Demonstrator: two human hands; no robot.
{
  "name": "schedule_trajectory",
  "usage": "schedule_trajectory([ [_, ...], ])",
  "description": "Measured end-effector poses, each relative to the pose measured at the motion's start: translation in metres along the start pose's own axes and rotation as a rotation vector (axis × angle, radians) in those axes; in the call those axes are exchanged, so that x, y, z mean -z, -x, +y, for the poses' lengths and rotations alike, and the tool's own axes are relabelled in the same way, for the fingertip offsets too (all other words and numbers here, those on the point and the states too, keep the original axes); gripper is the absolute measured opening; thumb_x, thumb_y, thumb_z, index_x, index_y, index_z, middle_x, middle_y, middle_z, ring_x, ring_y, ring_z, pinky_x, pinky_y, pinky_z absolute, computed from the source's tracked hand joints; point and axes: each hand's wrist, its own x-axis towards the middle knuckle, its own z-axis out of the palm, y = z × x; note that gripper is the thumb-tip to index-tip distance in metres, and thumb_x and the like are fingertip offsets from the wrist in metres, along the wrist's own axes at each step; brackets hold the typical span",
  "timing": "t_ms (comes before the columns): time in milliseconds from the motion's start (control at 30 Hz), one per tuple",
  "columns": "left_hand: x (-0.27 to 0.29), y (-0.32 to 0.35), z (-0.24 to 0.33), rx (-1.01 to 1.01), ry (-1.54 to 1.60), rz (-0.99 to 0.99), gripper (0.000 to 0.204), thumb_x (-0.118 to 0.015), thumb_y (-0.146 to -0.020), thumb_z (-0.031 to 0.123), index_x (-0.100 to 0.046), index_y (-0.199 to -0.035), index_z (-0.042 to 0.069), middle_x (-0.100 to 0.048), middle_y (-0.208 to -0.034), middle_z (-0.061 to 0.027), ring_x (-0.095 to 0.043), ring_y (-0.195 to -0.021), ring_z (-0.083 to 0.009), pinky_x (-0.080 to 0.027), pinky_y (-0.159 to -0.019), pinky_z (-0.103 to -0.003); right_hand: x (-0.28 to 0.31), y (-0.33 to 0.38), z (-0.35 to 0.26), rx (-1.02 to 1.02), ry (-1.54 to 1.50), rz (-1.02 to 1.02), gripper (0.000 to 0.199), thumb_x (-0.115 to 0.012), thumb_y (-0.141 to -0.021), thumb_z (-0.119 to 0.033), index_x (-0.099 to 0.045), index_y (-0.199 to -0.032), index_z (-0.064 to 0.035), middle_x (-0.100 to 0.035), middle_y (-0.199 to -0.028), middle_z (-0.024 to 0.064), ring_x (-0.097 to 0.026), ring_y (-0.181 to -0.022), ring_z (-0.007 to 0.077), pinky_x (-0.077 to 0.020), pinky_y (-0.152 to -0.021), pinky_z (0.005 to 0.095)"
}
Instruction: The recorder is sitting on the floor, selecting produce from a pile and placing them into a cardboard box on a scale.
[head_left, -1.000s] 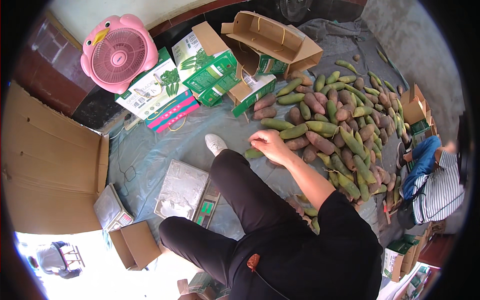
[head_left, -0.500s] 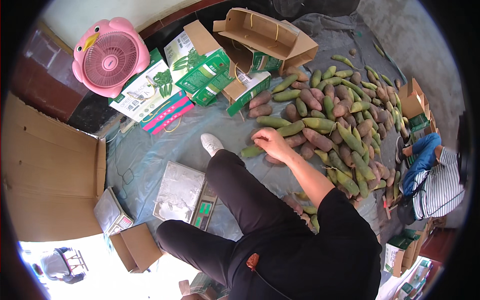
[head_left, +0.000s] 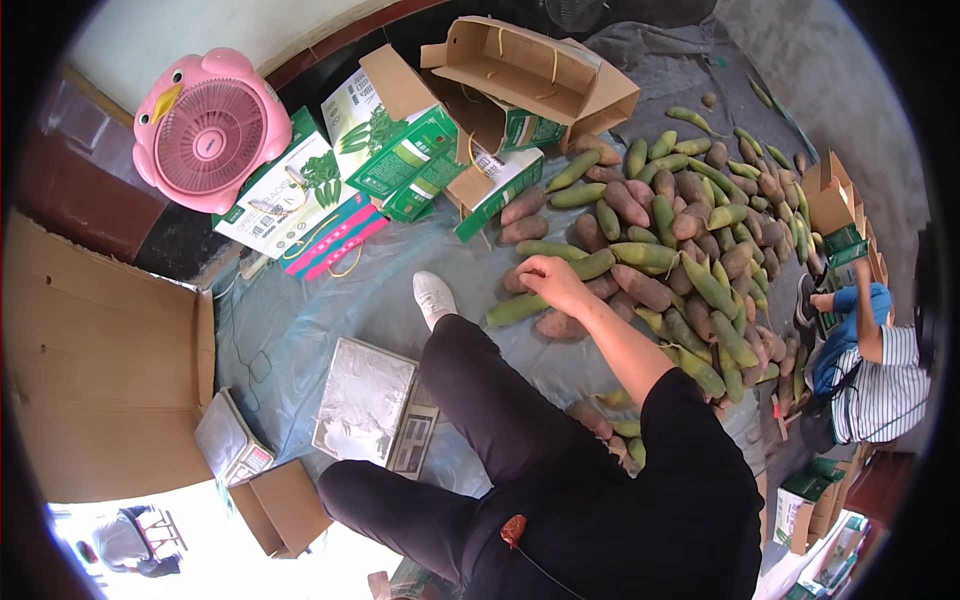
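Note:
My right hand (head_left: 552, 284) reaches out over the left edge of a large heap of root vegetables. Its fingers are bent and drawn together, and whatever they hold is hidden. Close to the fingertips lies a reddish-brown sweet potato (head_left: 513, 279), partly covered by the hand. A green radish (head_left: 516, 309) rests just below the fingers, with another sweet potato (head_left: 560, 325) under the wrist. The heap mixes green radishes (head_left: 644, 256) and reddish-brown sweet potatoes (head_left: 640, 287). My left hand is out of sight. Beside my knees a flat metal-topped scale (head_left: 366, 400) sits on the plastic sheet.
Green-and-white cartons (head_left: 405, 150) and an open brown carton (head_left: 520, 75) stand beyond the sheet, near a pink fan (head_left: 211, 133). A second scale (head_left: 230, 437) and small carton (head_left: 279, 508) lie at left. A co-worker (head_left: 880, 370) sits at right beside more boxes (head_left: 840, 205).
My right hand has shifted slightly right in view and stays at the heap's edge. The co-worker's arm now shows raised toward the boxes. The near scale's display no longer looks bright green.

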Motion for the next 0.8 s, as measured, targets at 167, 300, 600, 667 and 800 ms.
schedule_trajectory([
  [167, -0.026, -0.004, 0.018, 0.005, 0.04, -0.027, 0.017, -0.061, -0.086, 0.011, -0.062, -0.093, -0.005, -0.062, -0.085, -0.014, -0.058, -0.074, -0.0231, -0.048, -0.065, -0.034, 0.021, -0.038, 0.018, 0.044, -0.001, 0.043, 0.015, -0.06, -0.084, -0.009, -0.064, -0.094, 0.0001, -0.064, -0.076, 0.0049, -0.059, -0.068, 0.0124, -0.0475, -0.062, 0.0267],
  [300, -0.052, -0.008, 0.037, 0.0, 0.078, -0.061, 0.017, -0.06, -0.086, 0.011, -0.062, -0.093, -0.005, -0.062, -0.085, -0.0137, -0.057, -0.074, -0.0227, -0.048, -0.065, -0.034, 0.052, -0.082, 0.023, -0.041, -0.101, 0.17, 0.014, -0.06, -0.085, -0.011, -0.065, -0.096, -0.0023, -0.061, -0.075, 0.0016, -0.057, -0.064, 0.01, -0.0464, -0.057, 0.0245],
  [600, -0.101, -0.02, 0.078, -0.014, 0.138, -0.136, 0.017, -0.06, -0.086, 0.011, -0.062, -0.092, -0.005, -0.062, -0.084, -0.013, -0.057, -0.073, -0.0218, -0.048, -0.064, -0.033, 0.117, -0.178, 0.022, -0.122, -0.287, 0.685, 0.019, -0.063, -0.082, -0.012, -0.064, -0.097, -0.0003, -0.067, -0.084, 0.0089, -0.063, -0.073, 0.0172, -0.0494, -0.066, 0.0289],
  [667, -0.117, -0.019, 0.088, -0.012, 0.163, -0.158, 0.016, -0.06, -0.087, 0.011, -0.062, -0.092, -0.005, -0.062, -0.084, -0.0129, -0.057, -0.073, -0.0216, -0.048, -0.064, -0.033, 0.141, -0.202, 0.038, -0.071, -0.248, 0.771, 0.02, -0.064, -0.081, -0.013, -0.064, -0.097, 0.0003, -0.067, -0.087, 0.0104, -0.064, -0.078, 0.0191, -0.0497, -0.07, 0.0299],
  [800, -0.133, -0.018, 0.104, -0.006, 0.181, -0.171, 0.016, -0.06, -0.087, 0.011, -0.062, -0.092, -0.005, -0.062, -0.084, -0.0126, -0.057, -0.073, -0.0211, -0.048, -0.064, -0.033, 0.159, -0.236, 0.049, -0.093, -0.094, 0.763, 0.022, -0.062, -0.084, -0.018, -0.061, -0.104, -0.0062, -0.062, -0.089, 0.0031, -0.057, -0.068, 0.0141, -0.0463, -0.053, 0.0285],
])
